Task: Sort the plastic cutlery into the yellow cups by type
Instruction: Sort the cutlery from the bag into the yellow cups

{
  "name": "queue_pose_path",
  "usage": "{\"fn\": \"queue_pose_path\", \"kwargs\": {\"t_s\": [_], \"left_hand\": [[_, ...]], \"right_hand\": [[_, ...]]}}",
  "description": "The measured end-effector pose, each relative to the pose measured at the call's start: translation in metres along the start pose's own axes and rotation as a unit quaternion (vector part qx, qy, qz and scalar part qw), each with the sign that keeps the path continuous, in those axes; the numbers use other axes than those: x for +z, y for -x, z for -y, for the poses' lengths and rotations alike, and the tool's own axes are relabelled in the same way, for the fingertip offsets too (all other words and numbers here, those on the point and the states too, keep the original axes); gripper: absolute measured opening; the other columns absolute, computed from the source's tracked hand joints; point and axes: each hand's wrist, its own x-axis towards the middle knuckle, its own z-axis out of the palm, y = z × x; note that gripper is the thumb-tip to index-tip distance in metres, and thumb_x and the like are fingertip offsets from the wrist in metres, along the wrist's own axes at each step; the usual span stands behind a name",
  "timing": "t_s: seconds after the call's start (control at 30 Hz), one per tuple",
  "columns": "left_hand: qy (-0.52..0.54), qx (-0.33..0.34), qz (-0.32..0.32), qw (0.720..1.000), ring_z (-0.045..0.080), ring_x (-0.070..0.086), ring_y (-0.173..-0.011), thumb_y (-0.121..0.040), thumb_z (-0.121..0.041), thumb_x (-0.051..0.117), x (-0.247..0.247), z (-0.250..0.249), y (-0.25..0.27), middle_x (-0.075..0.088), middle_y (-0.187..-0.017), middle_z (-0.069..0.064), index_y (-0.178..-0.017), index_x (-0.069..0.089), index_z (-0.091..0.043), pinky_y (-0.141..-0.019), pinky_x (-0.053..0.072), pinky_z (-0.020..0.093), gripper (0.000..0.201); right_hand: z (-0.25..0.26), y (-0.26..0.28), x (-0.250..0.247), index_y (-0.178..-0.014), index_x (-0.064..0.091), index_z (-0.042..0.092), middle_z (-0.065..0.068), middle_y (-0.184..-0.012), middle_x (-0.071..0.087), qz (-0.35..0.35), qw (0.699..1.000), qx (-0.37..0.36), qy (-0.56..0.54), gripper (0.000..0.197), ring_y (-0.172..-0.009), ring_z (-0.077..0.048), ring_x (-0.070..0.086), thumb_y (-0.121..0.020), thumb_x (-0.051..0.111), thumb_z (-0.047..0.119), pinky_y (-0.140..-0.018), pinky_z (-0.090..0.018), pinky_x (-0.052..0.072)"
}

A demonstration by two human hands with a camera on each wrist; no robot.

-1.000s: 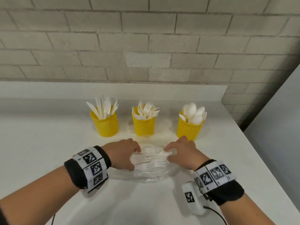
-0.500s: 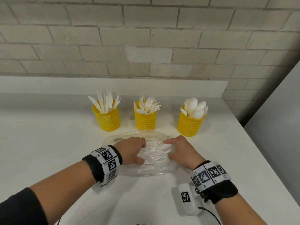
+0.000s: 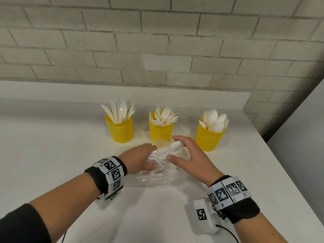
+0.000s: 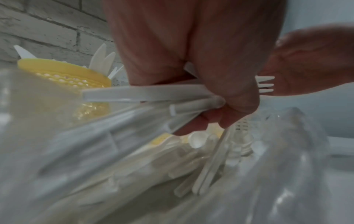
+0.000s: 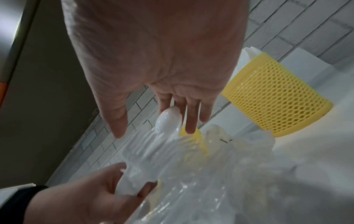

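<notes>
Three yellow mesh cups stand in a row: knives (image 3: pixel 121 130) at left, forks (image 3: pixel 161 131) in the middle, spoons (image 3: pixel 209 137) at right. In front of them my left hand (image 3: pixel 140 158) grips a bundle of white cutlery (image 3: pixel 164 152) by the handles, raised a little above a clear plastic bag (image 3: pixel 157 179). The left wrist view shows the left hand (image 4: pixel 210 118) curled round the handles, with a fork (image 4: pixel 265 84) sticking out. My right hand (image 3: pixel 189 155) is spread, its straight fingers touching a spoon bowl (image 5: pixel 167 119) at the bundle's far end. More cutlery lies in the bag.
A brick wall (image 3: pixel 157 50) rises behind the white counter (image 3: pixel 52 155). The counter's right edge (image 3: pixel 280 163) runs close to the spoon cup, with a grey panel (image 3: pixel 306 137) beyond it. A white marker box (image 3: pixel 204 216) hangs by my right wrist.
My left hand has gathered the cutlery into a bundle and lifted it off the plastic. My right hand has spread its fingers and risen to the bundle's spoon end.
</notes>
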Motion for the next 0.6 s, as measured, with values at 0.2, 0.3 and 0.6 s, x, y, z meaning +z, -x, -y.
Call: {"fn": "queue_pose_path", "kwargs": {"t_s": [0.2,0.3,0.6], "left_hand": [[0.124,0.037,-0.096,0.987,0.013,0.055,-0.078,-0.08,-0.019,0.069,-0.006,-0.001,0.001,0.06,-0.086,-0.006,-0.09,0.057,-0.022,-0.065,0.038,0.018,0.016],[0.194,0.03,-0.12,0.973,0.01,0.058,-0.074,-0.081,-0.021,0.07,-0.008,-0.001,0.0,0.065,-0.084,-0.006,-0.096,0.061,-0.021,-0.065,0.041,0.016,0.018],[0.251,0.027,-0.143,0.957,0.015,0.061,-0.065,-0.089,-0.021,0.062,-0.018,-0.008,-0.006,0.062,-0.082,-0.009,-0.11,0.046,-0.035,-0.06,0.052,0.028,0.03]], "right_hand": [[0.006,-0.009,0.012,-0.132,0.035,0.031,0.016,-0.12,0.051,-0.003,0.992,-0.021,-0.123,0.056,-0.109,-0.002,0.056,-0.087,0.066,0.018,-0.097,-0.02,0.046],[0.018,-0.016,0.016,-0.129,0.034,0.026,0.008,-0.12,0.049,-0.004,0.99,-0.036,-0.14,0.043,-0.106,-0.007,0.055,-0.093,0.056,0.016,-0.095,-0.023,0.045],[0.056,-0.038,0.016,-0.134,0.038,0.036,0.003,-0.14,0.043,0.031,0.966,-0.05,-0.251,0.056,-0.129,-0.008,0.04,-0.08,0.045,0.024,-0.102,-0.02,0.035]]}}
